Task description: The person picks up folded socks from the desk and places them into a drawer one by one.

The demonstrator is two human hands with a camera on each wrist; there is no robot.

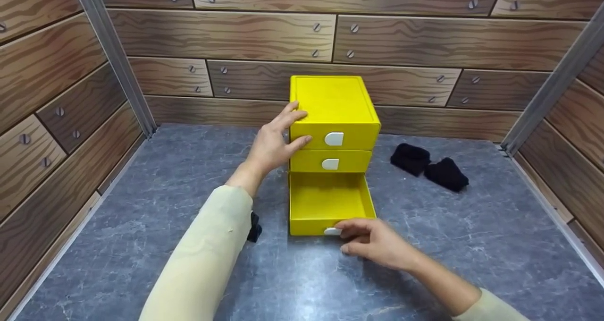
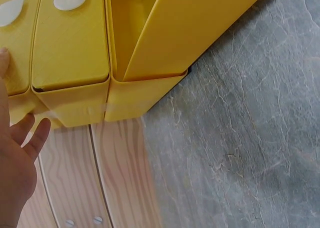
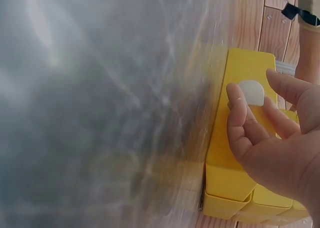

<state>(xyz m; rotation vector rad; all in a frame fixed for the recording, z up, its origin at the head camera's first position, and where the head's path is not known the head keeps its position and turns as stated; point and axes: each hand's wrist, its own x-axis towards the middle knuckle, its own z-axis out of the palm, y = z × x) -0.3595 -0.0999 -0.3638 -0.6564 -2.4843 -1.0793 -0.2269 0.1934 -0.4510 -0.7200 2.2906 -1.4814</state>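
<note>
A yellow drawer cabinet (image 1: 335, 99) stands on the table with three stacked drawers, each with a white handle. The bottom drawer (image 1: 330, 203) is pulled out and its bare yellow floor shows; the two above are closed. My left hand (image 1: 273, 144) rests on the cabinet's upper left corner, fingers on the top edge and thumb against the top drawer's front. Close to the bottom drawer's white handle (image 3: 251, 93) is my right hand (image 1: 377, 243), its fingers loosely bent and the thumb apart from them. In the head view its fingertips overlap the handle's right side.
Two black cloth pieces (image 1: 409, 159) lie to the right of the cabinet on the grey marbled table (image 1: 472, 245). Wood-patterned walls (image 1: 264, 35) enclose the back and both sides. A black strap (image 1: 254, 227) shows at my left sleeve.
</note>
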